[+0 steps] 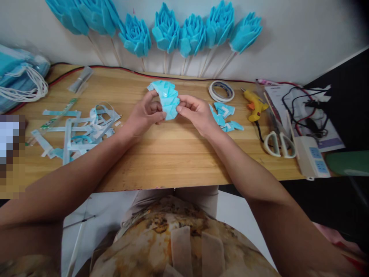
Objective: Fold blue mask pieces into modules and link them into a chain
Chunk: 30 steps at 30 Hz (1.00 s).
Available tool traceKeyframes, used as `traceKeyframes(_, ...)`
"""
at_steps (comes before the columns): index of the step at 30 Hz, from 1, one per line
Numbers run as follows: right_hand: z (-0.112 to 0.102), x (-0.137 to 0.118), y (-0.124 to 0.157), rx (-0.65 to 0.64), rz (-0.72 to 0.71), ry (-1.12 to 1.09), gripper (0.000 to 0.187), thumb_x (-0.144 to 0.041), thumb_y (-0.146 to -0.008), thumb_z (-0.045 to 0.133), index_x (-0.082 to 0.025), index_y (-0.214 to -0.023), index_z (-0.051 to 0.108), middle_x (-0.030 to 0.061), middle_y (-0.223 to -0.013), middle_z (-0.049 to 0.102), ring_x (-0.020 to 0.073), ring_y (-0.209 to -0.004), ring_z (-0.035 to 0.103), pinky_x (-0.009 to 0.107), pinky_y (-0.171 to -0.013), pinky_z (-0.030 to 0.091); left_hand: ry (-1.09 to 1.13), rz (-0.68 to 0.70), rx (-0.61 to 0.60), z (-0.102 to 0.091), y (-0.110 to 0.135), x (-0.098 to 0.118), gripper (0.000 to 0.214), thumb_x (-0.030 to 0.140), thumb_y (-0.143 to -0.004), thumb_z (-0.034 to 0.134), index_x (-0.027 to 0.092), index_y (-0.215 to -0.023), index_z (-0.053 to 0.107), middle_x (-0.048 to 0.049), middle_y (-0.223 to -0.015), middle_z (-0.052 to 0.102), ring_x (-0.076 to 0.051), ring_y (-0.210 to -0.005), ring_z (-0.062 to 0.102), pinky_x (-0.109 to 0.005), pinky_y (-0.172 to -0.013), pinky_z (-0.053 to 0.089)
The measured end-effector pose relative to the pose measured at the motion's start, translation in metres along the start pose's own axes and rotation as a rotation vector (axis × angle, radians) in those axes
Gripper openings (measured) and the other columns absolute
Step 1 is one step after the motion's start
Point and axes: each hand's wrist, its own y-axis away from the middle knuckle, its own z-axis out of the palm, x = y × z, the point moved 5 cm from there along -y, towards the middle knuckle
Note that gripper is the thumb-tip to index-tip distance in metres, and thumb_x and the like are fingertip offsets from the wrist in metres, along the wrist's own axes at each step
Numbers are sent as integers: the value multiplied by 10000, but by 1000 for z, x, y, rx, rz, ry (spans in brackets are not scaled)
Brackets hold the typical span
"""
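A curved strip of overlapping light-blue fabric petals is held up over the middle of the wooden table. My left hand grips its left and lower side, thumb in front and fingers behind. At the strip's right edge, my right hand pinches it between thumb and forefinger. A shiny patch, perhaps clear tape, shows on the strip. Just right of my right hand lie several loose blue petal pieces, some with white marks on them. A roll of tape sits behind these pieces.
Blue fabric flowers on sticks lean along the wall. Cut strips are heaped at left, near a blue bundle with white cords. At right are a yellow glue gun, scissors and a power strip with cables.
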Motion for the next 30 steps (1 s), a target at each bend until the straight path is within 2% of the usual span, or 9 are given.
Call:
traceKeyframes(7, -1, 2, 1, 3, 0, -13, 315, -395, -933, 705, -227, -1194, 756, 5, -960, 743, 188, -984, 691, 402, -988, 582, 27, 20, 2, 1, 0, 3, 603, 192, -679, 857, 270, -1231, 629, 21, -774, 651, -155, -695, 583, -251, -578, 464)
traceKeyframes(11, 0, -3, 1, 18, 2, -58, 323, -457, -944, 677, -223, -1152, 754, 9, -975, 745, 188, -982, 684, 391, -972, 583, 41, 23, -12, 1, 0, 3, 601, 192, -700, 859, 276, -1250, 630, 20, -796, 673, -155, -717, 592, -245, -587, 469)
traceKeyframes(14, 4, -9, 2, -17, 0, -61, 316, -503, -944, 680, -219, -1067, 747, 18, -1008, 745, 194, -1008, 671, 377, -960, 579, 27, 21, -34, 1, 0, 0, 624, 216, -713, 874, 270, -1278, 617, 13, -816, 678, -158, -718, 603, -252, -595, 472)
traceKeyframes(18, 7, -10, 3, -53, 8, 8, 334, -547, -899, 748, -227, -993, 725, 3, -881, 696, 188, -909, 638, 359, -888, 577, -12, 19, -49, 1, 1, -1, 643, 245, -728, 892, 266, -1306, 611, 0, -845, 684, -159, -723, 613, -263, -606, 476)
traceKeyframes(21, 4, -7, 2, -32, 2, 27, 338, -562, -917, 717, -226, -955, 721, -1, -839, 668, 185, -892, 631, 355, -889, 569, -22, 29, -70, 2, 0, 0, 634, 269, -730, 893, 279, -1299, 612, 11, -824, 674, -162, -724, 612, -265, -603, 471)
traceKeyframes(26, 2, -9, 1, -8, -15, -33, 324, -511, -929, 678, -200, -1000, 733, 9, -925, 716, 181, -960, 660, 346, -932, 564, -45, 53, -78, 4, 1, 3, 616, 267, -748, 862, 283, -1306, 603, 14, -835, 679, -160, -743, 621, -267, -631, 472)
traceKeyframes(28, 1, -9, 1, 16, -1, -39, 311, -482, -904, 706, -198, -1024, 744, 7, -915, 727, 177, -959, 668, 325, -904, 575, -84, 54, -74, 4, 1, 4, 603, 272, -752, 853, 278, -1308, 621, 7, -842, 695, -165, -747, 633, -286, -664, 489)
traceKeyframes(30, -2, -6, 0, 53, 26, -34, 299, -432, -885, 718, -202, -1072, 760, -2, -877, 719, 158, -880, 663, 291, -816, 586, -166, 48, -21, -1, 2, 6, 561, 287, -777, 828, 259, -1310, 653, -2, -836, 706, -178, -758, 652, -312, -703, 514)
